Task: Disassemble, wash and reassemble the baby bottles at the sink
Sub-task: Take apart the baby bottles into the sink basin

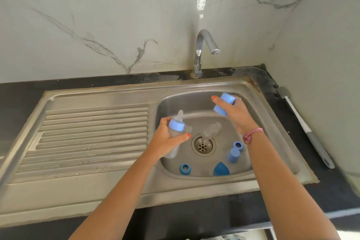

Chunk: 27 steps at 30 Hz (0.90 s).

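Marble-veined walls back a steel sink (253,91). Its basin holds a clear bottle (211,131) beside the drain, two blue rings and a cap toward five o'clock. Left hand (167,138) grips a baby bottle (176,125), teat toward twelve. Right hand (230,111) clasps two blue caps (227,98).

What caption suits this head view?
Left hand holds a bottle, right hand a cap, over the sink.
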{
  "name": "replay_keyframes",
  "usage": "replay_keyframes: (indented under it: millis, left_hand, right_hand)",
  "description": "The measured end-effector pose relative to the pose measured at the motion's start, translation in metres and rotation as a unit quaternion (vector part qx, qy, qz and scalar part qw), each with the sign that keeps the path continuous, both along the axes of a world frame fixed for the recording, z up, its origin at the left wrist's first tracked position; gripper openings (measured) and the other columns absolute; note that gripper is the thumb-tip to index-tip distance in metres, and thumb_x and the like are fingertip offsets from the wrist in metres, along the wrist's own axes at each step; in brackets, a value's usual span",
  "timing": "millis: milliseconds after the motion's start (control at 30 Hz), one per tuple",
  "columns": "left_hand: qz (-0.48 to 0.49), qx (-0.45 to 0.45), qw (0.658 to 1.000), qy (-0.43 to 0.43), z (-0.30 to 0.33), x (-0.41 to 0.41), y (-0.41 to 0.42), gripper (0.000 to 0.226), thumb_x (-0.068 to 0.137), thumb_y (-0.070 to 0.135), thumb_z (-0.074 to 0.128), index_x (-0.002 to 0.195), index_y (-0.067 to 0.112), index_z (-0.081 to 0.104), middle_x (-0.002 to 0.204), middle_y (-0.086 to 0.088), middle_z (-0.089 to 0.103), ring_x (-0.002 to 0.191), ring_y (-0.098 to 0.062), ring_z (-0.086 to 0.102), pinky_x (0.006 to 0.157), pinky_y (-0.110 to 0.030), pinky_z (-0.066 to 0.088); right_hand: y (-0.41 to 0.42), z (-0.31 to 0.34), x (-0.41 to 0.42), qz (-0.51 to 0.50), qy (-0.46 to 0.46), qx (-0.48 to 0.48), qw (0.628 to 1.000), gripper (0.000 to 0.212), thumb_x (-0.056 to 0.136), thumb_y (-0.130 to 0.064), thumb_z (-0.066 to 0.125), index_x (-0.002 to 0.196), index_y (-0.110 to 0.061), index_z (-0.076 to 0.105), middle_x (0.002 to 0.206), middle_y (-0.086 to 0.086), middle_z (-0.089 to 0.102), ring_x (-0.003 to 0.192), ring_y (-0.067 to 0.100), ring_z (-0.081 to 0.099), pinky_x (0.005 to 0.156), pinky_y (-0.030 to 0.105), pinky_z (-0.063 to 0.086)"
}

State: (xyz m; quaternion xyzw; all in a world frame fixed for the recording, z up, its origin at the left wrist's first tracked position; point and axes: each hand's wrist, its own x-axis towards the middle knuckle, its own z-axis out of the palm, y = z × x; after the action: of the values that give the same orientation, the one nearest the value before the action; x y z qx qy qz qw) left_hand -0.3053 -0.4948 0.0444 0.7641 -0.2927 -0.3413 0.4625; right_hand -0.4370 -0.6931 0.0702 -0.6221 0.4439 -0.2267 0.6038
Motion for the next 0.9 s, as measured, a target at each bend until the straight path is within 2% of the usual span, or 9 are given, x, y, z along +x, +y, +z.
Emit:
replay_keyframes:
  millis: [133,200,300,367,533,667,800,867,900]
  left_hand:
    - [0.018,0.035,0.999,0.006,-0.02,0.015,-0.012,0.079,0.065,0.013,0.086,0.123,0.019,0.033,0.121,-0.006,0.048,0.089,-0.005,0.057,0.064,-0.016,0.044]
    - [0.04,0.038,0.998,-0.006,-0.028,0.022,-0.018,0.076,0.063,0.011,0.086,0.12,0.019,0.036,0.121,-0.008,0.048,0.088,-0.007,0.057,0.065,-0.018,0.045]
    - [0.06,0.028,0.998,-0.01,-0.035,0.027,-0.024,0.07,0.066,0.008,0.086,0.121,0.021,0.044,0.111,-0.001,0.055,0.087,-0.005,0.057,0.066,-0.018,0.046]
    - [0.055,0.02,0.998,-0.017,-0.038,0.032,-0.027,0.069,0.066,0.009,0.086,0.122,0.021,0.049,0.106,0.005,0.058,0.088,-0.003,0.058,0.067,-0.015,0.046]
    - [0.07,-0.009,0.997,-0.016,-0.044,0.047,-0.035,0.07,0.062,0.01,0.087,0.122,0.025,0.055,0.107,0.008,0.064,0.097,-0.011,0.064,0.076,-0.02,0.05]
    - [0.07,0.002,0.997,-0.024,-0.053,0.053,-0.04,0.069,0.065,0.005,0.086,0.124,0.022,0.054,0.106,0.011,0.063,0.095,-0.005,0.062,0.072,-0.011,0.048]
    - [0.071,0.016,0.997,-0.014,-0.064,0.054,-0.041,0.076,0.067,0.011,0.086,0.133,0.021,0.049,0.117,0.005,0.058,0.103,-0.009,0.059,0.076,-0.013,0.047]
    - [0.081,0.016,0.997,-0.005,-0.065,0.052,-0.042,0.075,0.067,0.012,0.087,0.13,0.022,0.049,0.119,0.004,0.057,0.105,-0.012,0.059,0.08,-0.018,0.048]
    - [0.083,0.018,0.996,-0.005,-0.066,0.051,-0.042,0.073,0.067,0.013,0.087,0.128,0.024,0.049,0.119,0.004,0.056,0.105,-0.012,0.058,0.08,-0.02,0.048]
  right_hand:
    - [-0.01,-0.044,-0.001,0.018,0.089,-0.055,0.994,0.06,0.072,-0.03,0.086,0.118,-0.014,0.05,0.11,0.0,0.059,0.098,0.015,0.06,0.085,0.03,0.052]
    - [-0.011,-0.068,0.0,0.067,0.152,-0.063,0.984,0.061,0.073,-0.025,0.085,0.122,-0.012,0.051,0.113,0.001,0.059,0.103,0.018,0.059,0.089,0.032,0.05]
    - [-0.001,-0.104,0.01,0.205,0.258,-0.093,0.939,0.061,0.076,-0.015,0.08,0.13,-0.011,0.05,0.115,0.002,0.054,0.107,0.018,0.055,0.081,0.023,0.041]
    - [0.008,-0.123,0.018,0.277,0.304,-0.113,0.904,0.057,0.077,-0.013,0.077,0.129,-0.013,0.051,0.113,0.004,0.054,0.107,0.021,0.056,0.078,0.024,0.04]
    - [0.026,-0.154,0.05,0.358,0.341,-0.145,0.857,0.05,0.08,-0.011,0.07,0.127,-0.016,0.055,0.126,0.005,0.054,0.116,0.026,0.057,0.094,0.032,0.046]
    - [0.043,-0.171,0.07,0.422,0.348,-0.162,0.821,0.054,0.085,-0.01,0.063,0.136,-0.015,0.047,0.136,0.01,0.048,0.121,0.028,0.054,0.101,0.034,0.044]
    - [0.047,-0.181,0.078,0.451,0.344,-0.121,0.815,0.073,0.082,-0.006,0.066,0.146,-0.018,0.035,0.144,0.007,0.041,0.128,0.027,0.049,0.107,0.039,0.041]
    - [0.038,-0.173,0.079,0.466,0.341,-0.104,0.81,0.084,0.078,-0.005,0.071,0.15,-0.018,0.029,0.148,0.008,0.039,0.13,0.027,0.047,0.107,0.039,0.041]
    - [0.032,-0.166,0.079,0.472,0.339,-0.106,0.807,0.083,0.079,-0.005,0.071,0.15,-0.017,0.031,0.148,0.008,0.04,0.131,0.026,0.046,0.108,0.037,0.04]
